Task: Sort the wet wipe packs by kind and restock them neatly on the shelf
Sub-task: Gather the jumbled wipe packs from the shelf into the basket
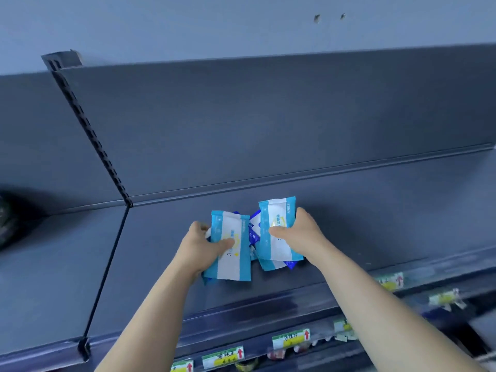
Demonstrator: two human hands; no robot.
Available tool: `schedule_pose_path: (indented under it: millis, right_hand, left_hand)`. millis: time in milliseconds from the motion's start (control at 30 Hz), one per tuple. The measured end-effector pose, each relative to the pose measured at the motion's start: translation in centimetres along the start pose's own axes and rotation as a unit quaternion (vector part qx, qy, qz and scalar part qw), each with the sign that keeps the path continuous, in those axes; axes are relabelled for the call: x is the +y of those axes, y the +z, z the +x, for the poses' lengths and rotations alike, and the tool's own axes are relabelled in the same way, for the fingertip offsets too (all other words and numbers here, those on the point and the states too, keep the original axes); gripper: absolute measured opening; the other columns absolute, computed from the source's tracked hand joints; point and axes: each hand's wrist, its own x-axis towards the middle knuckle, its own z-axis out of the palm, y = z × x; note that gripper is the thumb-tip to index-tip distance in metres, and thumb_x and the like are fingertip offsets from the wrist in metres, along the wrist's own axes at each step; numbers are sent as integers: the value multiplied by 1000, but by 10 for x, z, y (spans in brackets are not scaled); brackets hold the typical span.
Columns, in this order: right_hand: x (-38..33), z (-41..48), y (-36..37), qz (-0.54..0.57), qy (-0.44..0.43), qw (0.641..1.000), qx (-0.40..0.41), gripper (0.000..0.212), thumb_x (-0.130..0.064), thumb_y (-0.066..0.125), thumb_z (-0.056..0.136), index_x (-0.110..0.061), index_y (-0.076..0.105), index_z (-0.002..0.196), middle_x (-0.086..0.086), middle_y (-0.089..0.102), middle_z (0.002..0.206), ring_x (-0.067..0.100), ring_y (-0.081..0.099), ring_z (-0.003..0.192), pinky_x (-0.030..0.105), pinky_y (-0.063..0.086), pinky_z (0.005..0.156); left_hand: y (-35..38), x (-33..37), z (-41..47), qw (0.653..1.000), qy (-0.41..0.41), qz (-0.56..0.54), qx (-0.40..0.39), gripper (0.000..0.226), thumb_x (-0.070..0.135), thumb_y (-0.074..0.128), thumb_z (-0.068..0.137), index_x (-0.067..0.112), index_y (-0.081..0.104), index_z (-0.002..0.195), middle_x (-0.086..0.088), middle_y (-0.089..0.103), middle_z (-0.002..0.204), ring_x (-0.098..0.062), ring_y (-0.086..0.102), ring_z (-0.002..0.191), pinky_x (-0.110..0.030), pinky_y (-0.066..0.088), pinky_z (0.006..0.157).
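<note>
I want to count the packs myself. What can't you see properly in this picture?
Head view only:
- Dark blue packs: mostly covered by the light blue packs in front, so no sure count.
- Fingers of the left hand and right hand: behind the packs.
- Price tags: print blurred.
- Dark thing: cut off by the left edge.

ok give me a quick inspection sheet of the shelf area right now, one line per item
surface: dark shelf, bare apart from the packs.
job's things: light-blue and white wipe packs, one in each hand, left pack, right pack; dark-blue packs bunched between and under them.
clutter: nothing seen.
grippers: left hand and right hand each grip a pack.
cables: nothing seen.
surroundings: price labels on the rail of the shelf below; slotted upright at left; a dark blurred object at far left, unclear.
</note>
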Motion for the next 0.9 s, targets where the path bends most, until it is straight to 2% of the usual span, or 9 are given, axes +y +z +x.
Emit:
schedule_pose_path:
  millis: [67,167,233,333,433,533,633,767,900]
  right_hand:
    - [4,-18,-9,29,12,999,38,38,-24,70,82,-15,47,110,-1,58,105,13,61,88,30,53,64]
    - [12,-51,-33,57,16,994,89,36,-24,67,86,-16,43,112,-3,56,104,8,58,85,22,45,53]
    - [22,-75,-56,74,11,989,131,36,-24,66,85,-17,45,113,-3,59,105,8,60,87,23,47,56]
    - [43,-120,-95,118,7,971,208,34,-20,66,84,-19,51,114,-3,64,107,12,63,94,30,54,73]
    - [67,-178,-133,153,-9,950,273,19,-11,62,87,-25,59,99,-8,69,94,5,66,85,21,53,69]
    - [98,-246,-171,163,0,918,362,23,-7,61,87,-29,58,82,-15,69,84,-6,64,69,14,53,64]
    - [138,-320,-207,175,21,881,439,24,-11,63,88,-31,52,83,-17,65,86,-8,61,71,12,51,60]
    - [196,-425,-248,192,63,831,518,23,-14,67,86,-22,55,104,-7,68,97,3,64,79,14,47,57]
    - [253,-534,-281,210,99,783,578,26,-9,67,87,-19,55,107,-4,68,98,4,65,78,14,49,57]
  left_hand:
    - [10,4,-6,999,35,-40,-6,45,28,76,82,21,41,110,1,63,101,-15,66,84,-33,56,65]
    - [35,14,-22,993,88,-60,-44,29,26,73,85,19,51,103,4,66,95,-13,66,81,-30,55,62]
    - [55,24,-36,988,121,-63,-79,27,29,73,85,17,57,104,3,68,96,-12,67,82,-28,53,61]
    - [92,43,-68,972,165,-77,-147,26,28,72,85,15,61,105,1,71,98,-13,70,81,-26,53,59]
    - [135,60,-112,949,188,-109,-228,18,20,71,86,13,62,100,-2,73,96,-12,72,75,-27,57,58]
    - [188,71,-166,923,200,-98,-313,16,19,71,87,14,62,99,-4,74,97,-22,72,84,-45,60,76]
    - [245,73,-234,897,199,-83,-387,13,19,70,87,17,63,97,-5,74,95,-27,72,83,-51,59,75]
    - [317,60,-338,859,201,-74,-466,12,14,67,89,16,61,99,-5,72,98,-23,70,83,-40,59,74]
    - [379,35,-453,822,185,-60,-534,11,13,63,91,20,56,95,-1,68,96,-18,67,82,-33,55,68]
